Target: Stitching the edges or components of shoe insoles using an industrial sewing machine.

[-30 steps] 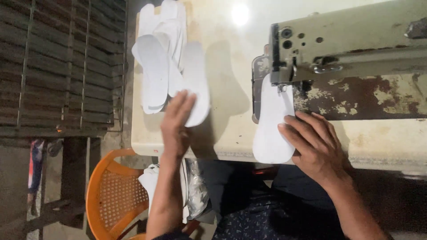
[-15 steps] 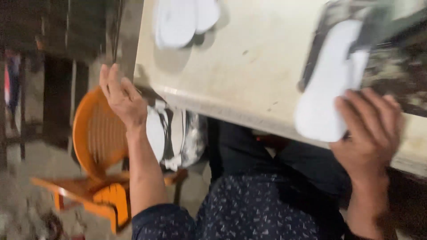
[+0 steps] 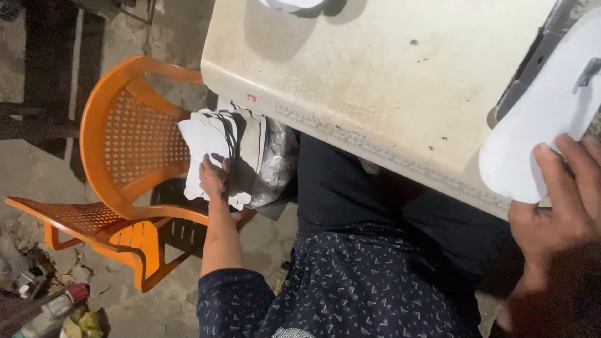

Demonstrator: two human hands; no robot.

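Note:
My left hand [image 3: 213, 177] reaches down beside the table to a stack of white sole-shaped pieces [image 3: 220, 141] on an orange plastic chair [image 3: 119, 156]; its fingers rest on the stack, grip unclear. My right hand [image 3: 560, 188] presses its fingers on a white sole-shaped piece [image 3: 538, 134] lying at the table's right edge, partly under a dark metal machine part [image 3: 532, 69].
The cream, stained table [image 3: 375, 81] fills the upper middle, its near edge over my lap. More white pieces [image 3: 294, 4] lie at the table's far edge. A crumpled clear plastic bag [image 3: 275, 166] sits beside the stack. Debris lies on the concrete floor [image 3: 44, 307] at lower left.
My left hand left the white pieces on the table and went down left to the stack on the chair. The view swung down and left. My right hand stayed on the white piece.

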